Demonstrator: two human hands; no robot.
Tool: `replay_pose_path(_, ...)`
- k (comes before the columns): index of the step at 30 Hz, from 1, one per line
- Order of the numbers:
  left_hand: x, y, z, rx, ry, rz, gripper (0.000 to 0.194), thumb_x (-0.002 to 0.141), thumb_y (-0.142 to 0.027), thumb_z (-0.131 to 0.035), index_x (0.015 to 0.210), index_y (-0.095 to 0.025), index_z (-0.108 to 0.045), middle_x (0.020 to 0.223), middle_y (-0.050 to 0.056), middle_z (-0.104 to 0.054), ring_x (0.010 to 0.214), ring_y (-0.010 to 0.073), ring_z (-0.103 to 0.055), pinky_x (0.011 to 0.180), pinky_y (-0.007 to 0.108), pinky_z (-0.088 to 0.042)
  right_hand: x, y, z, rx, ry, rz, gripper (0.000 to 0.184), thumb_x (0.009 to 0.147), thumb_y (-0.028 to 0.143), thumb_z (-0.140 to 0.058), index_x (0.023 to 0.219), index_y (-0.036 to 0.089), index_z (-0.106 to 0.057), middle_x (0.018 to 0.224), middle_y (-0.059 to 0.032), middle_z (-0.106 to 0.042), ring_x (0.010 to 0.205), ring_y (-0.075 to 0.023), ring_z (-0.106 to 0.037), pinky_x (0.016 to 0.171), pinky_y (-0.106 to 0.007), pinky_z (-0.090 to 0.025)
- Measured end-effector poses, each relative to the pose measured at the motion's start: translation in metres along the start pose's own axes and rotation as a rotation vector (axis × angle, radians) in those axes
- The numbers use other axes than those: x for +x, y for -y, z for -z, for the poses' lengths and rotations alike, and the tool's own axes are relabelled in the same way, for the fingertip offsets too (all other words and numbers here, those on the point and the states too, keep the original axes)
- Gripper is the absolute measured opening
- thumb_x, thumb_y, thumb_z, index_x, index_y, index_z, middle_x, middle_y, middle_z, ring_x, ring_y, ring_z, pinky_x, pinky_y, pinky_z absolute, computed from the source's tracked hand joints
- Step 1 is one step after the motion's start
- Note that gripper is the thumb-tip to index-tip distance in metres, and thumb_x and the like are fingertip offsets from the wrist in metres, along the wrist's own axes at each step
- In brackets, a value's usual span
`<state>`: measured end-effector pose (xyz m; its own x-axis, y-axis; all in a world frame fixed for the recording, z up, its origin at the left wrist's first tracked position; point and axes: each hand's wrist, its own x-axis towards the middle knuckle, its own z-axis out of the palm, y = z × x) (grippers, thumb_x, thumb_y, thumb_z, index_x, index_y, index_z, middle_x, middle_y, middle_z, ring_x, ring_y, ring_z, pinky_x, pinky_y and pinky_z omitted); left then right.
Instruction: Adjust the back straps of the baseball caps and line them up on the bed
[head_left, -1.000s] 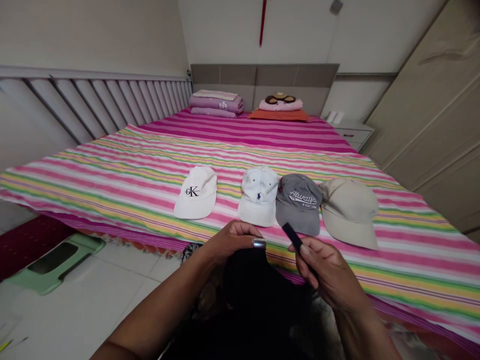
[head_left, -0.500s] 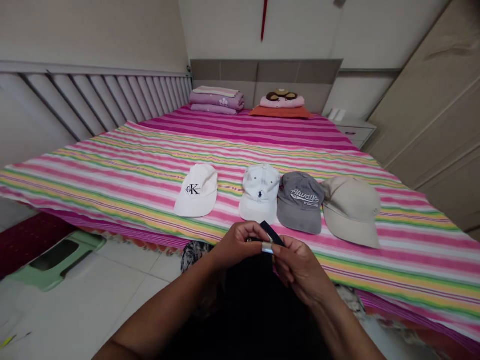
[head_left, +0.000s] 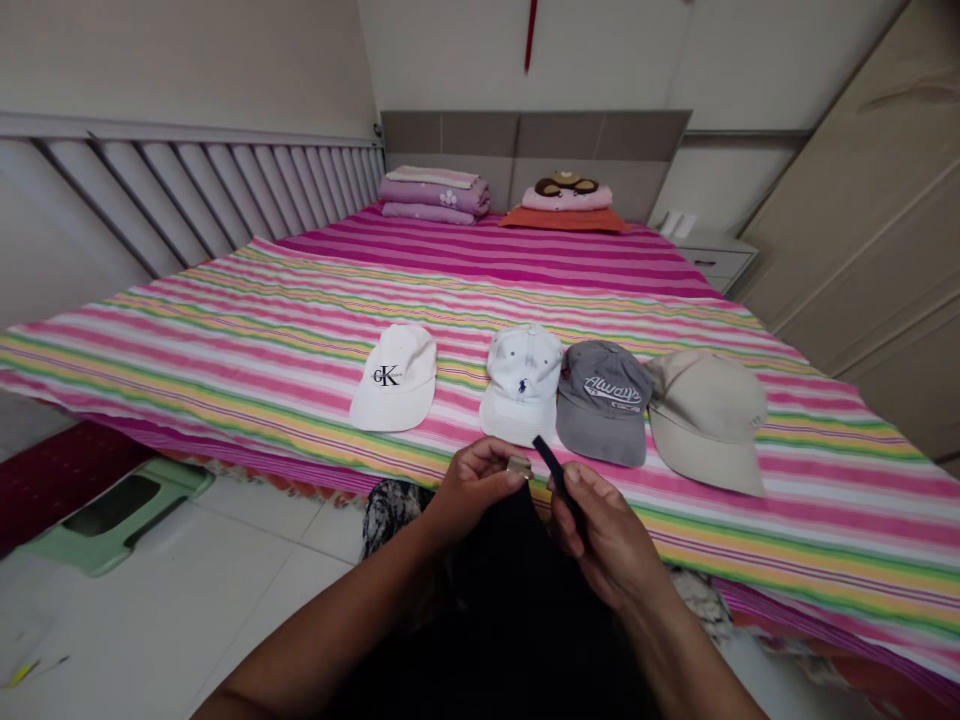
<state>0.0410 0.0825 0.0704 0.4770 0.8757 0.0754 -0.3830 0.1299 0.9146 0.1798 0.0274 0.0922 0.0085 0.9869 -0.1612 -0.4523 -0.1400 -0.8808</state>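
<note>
In my lap lies a black cloth item (head_left: pixel 487 590), probably a cap, though its shape is hidden by the dark and by my hands. My left hand (head_left: pixel 472 488) pinches a small metal buckle (head_left: pixel 518 465) at its edge. A narrow black strap (head_left: pixel 551 462) rises from my right hand (head_left: pixel 604 535), whose fingers grip it. Beyond my hands, several caps lie in a row on the striped bed sheet (head_left: pixel 225 370): a white cap with a CK logo (head_left: pixel 395 378), a white cap (head_left: pixel 521 385), a grey "Always" cap (head_left: pixel 604 403) and a beige cap (head_left: pixel 705 420).
Folded purple bedding (head_left: pixel 433 195) and an orange pillow (head_left: pixel 562 219) sit by the headboard (head_left: pixel 532 140). A slatted rail (head_left: pixel 187 190) runs along the left, a wardrobe (head_left: pixel 847 220) stands right, and a green stool (head_left: pixel 112 520) sits on the tiled floor.
The metal buckle has shifted up and left, away from the right hand. My hands have drawn slightly apart, and the strap now stands more upright between them. The caps have not moved.
</note>
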Motion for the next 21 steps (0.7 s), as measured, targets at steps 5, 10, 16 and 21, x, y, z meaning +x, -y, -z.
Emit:
replay_pose_path(5,0.003,0.0068,-0.0006,-0.271,0.005,0.118,0.027,0.062,-0.032,-0.071,0.078,-0.014,-0.059,0.067,0.001,-0.063,0.056,0.0094,-0.056,0.057,0.021,-0.041,-0.0016,0.0065,0.0042,-0.018,-0.02,-0.015,0.03,0.068,0.039,-0.066,0.057,0.016,-0.051,0.038,0.0067,-0.042,0.033,-0.0039,-0.03,0.036,-0.017,-0.023)
replay_pose_path(10,0.0042,0.0095,-0.002,-0.329,-0.005,0.122,0.031,0.06,-0.034,-0.072,0.077,-0.013,-0.057,0.064,0.001,-0.062,0.055,0.01,-0.058,0.056,0.02,-0.043,0.0008,0.0057,0.0088,0.004,-0.03,-0.056,0.038,0.067,0.041,-0.066,0.048,0.017,-0.044,0.032,0.0088,-0.033,0.03,-0.0022,-0.021,0.033,-0.017,-0.015)
replay_pose_path(16,0.0038,0.0085,-0.0037,-0.324,-0.036,0.175,0.034,0.057,-0.035,-0.074,0.077,-0.013,-0.057,0.059,0.001,-0.063,0.051,0.01,-0.058,0.05,0.018,-0.042,0.0021,0.0016,0.0092,-0.024,-0.029,-0.114,0.04,0.065,0.044,-0.067,0.049,0.016,-0.043,0.031,0.0088,-0.033,0.029,-0.0018,-0.022,0.034,-0.018,-0.016)
replay_pose_path(21,0.0041,0.0089,-0.0048,-0.317,-0.039,0.163,0.034,0.056,-0.034,-0.075,0.077,-0.013,-0.057,0.059,0.001,-0.063,0.052,0.0098,-0.058,0.052,0.018,-0.043,0.0028,0.0,0.0074,-0.015,-0.032,-0.117,0.039,0.065,0.043,-0.067,0.05,0.016,-0.044,0.032,0.0088,-0.034,0.029,-0.0011,-0.022,0.034,-0.018,-0.014)
